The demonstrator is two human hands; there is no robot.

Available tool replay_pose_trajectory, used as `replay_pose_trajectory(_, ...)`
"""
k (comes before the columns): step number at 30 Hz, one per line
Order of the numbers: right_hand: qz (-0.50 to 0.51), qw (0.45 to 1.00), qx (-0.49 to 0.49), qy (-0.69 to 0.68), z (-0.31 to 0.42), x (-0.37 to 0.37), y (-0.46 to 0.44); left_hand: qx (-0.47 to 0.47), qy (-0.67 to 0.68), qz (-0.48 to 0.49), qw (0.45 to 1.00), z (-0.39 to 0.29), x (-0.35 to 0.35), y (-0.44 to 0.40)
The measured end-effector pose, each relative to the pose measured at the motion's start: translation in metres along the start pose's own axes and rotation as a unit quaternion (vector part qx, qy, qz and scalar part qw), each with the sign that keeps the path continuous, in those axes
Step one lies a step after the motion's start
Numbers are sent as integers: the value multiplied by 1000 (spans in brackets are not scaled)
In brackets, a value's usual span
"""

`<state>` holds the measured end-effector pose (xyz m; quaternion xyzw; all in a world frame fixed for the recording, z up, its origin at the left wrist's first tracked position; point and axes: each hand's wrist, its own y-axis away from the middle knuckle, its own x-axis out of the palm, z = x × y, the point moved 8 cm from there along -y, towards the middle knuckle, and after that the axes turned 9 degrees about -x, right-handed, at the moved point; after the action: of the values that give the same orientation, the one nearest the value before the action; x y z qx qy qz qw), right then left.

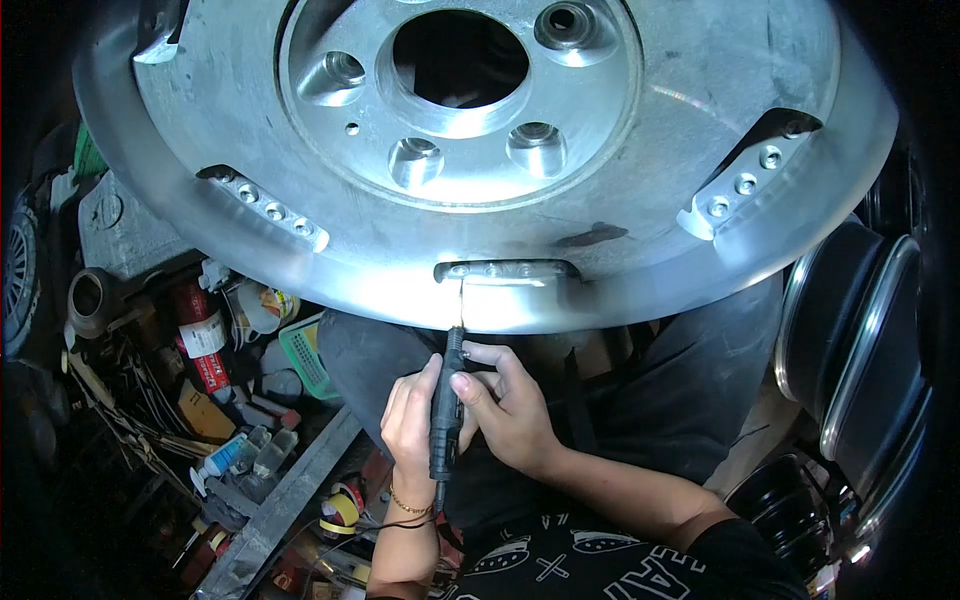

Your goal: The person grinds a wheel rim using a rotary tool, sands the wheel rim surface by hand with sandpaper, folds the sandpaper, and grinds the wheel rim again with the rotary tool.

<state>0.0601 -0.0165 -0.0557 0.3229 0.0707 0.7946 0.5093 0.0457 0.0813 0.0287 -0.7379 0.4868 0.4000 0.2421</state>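
Observation:
A large silvery metal disc (330,190) with a round centre hole fills the upper view. Slots with small screws are cut around its outer part. My left hand (408,415) is wrapped round a black pen-like rotary tool (446,410) with a cord at its lower end. The tool stands nearly upright, and its thin tip reaches the left end of the bottom slot (505,270). My right hand (508,408) is closed at the tool's right side, with thumb and fingers near its upper part; its inner fingers are partly hidden.
Black wheel rims (850,330) stand at the right. Bottles, a green basket (308,358), tape rolls (340,510) and a red-and-white can (203,335) crowd the left. A grey metal beam (285,500) runs diagonally at lower left. My legs are below the disc.

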Motion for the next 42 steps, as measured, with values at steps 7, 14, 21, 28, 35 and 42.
replay_pose_trajectory(7,14,999,28,-23,-1,3,-5,-25,-13,-16,999,5,-2,2)
replay_pose_trajectory(14,16,999,42,-6,-1,1,-4,-20,-6,-19,1000,3,-2,0)
replay_pose_trajectory(21,22,998,47,-30,4,0,-5,-21,-4,-20,1000,0,-2,-2)
replay_pose_trajectory(28,39,998,48,-14,6,3,-8,-21,-2,-22,1000,-1,0,-3)
replay_pose_trajectory(35,20,998,55,-9,5,-2,-6,-28,11,-25,999,-1,0,-3)
replay_pose_trajectory(42,16,999,39,-10,6,0,-8,-13,4,-28,1000,-2,0,-3)
